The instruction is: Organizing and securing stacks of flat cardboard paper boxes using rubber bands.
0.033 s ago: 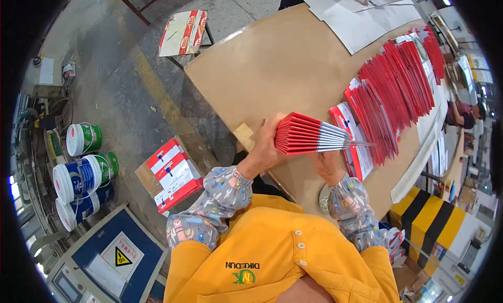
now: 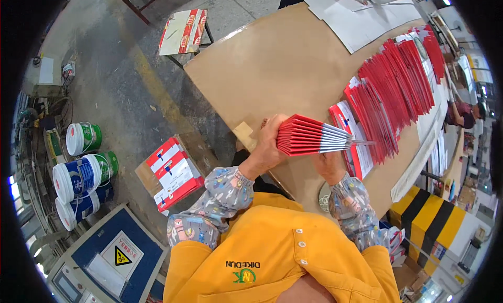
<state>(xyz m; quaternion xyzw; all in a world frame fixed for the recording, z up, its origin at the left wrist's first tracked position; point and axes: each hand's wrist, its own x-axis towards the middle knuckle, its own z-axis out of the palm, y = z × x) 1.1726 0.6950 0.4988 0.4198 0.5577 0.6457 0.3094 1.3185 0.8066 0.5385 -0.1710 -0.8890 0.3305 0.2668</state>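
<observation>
Red-and-white card stack [image 2: 306, 136] is gripped by left hand [image 2: 270, 147], right hand [image 2: 329, 166] grip unclear; likely fanning, next move needs steady support.

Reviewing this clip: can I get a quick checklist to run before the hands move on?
1. Left grip holding the fanned bundle: ok, closed around its red end.
2. Right grip holding the bundle: cannot tell, fingers hidden beneath it.
3. Bundle pressed flat: not ok, red end spread wide.
4. Bundle apart from the red row: cannot tell, its narrow end overlaps the row in view.
5. Row on the table: ok, along the right.
</observation>
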